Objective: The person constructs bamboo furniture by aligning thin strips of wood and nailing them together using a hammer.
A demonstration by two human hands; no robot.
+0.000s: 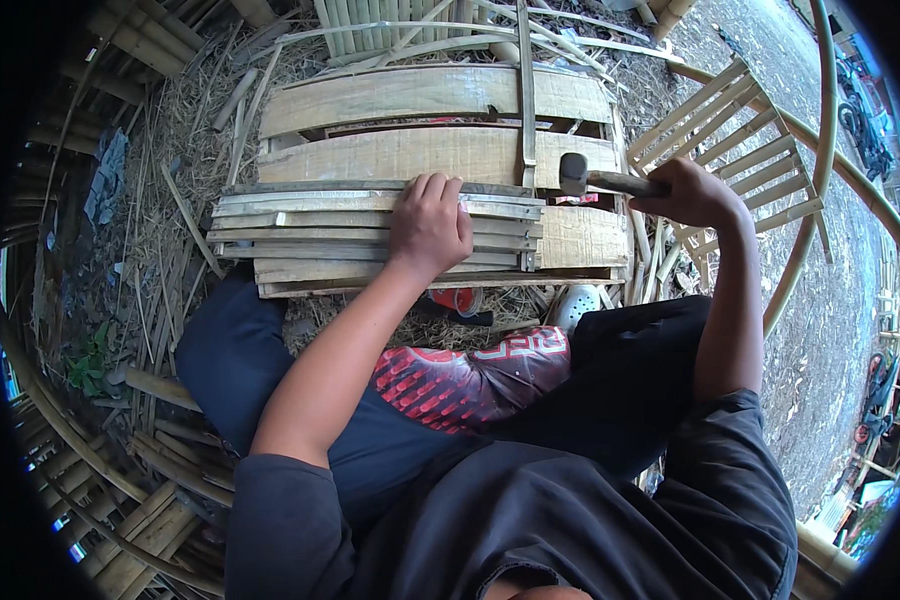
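My left hand [430, 225] rests across a row of narrow wooden slats [320, 222], its fingers curled over their far edge. The slats lie side by side along the near part of a low plank bench [390, 152]. In my right hand [695, 193] is a hammer [620, 183], gripped by its wooden handle. The hammer's blocky head hangs just right of the slats' right ends, apart from them. A long thin strip [527, 95] runs away from me over the bench, by the slats' right ends; whether it joins them I cannot tell.
A slatted bamboo panel [740, 150] leans at the right, beside curved bamboo poles [825, 110]. Another slatted piece [365, 25] is beyond the bench. Bamboo scraps and shavings [195, 150] litter the ground. Cut bamboo [175, 470] is piled lower left. A pale clog [576, 305] shows beneath the bench.
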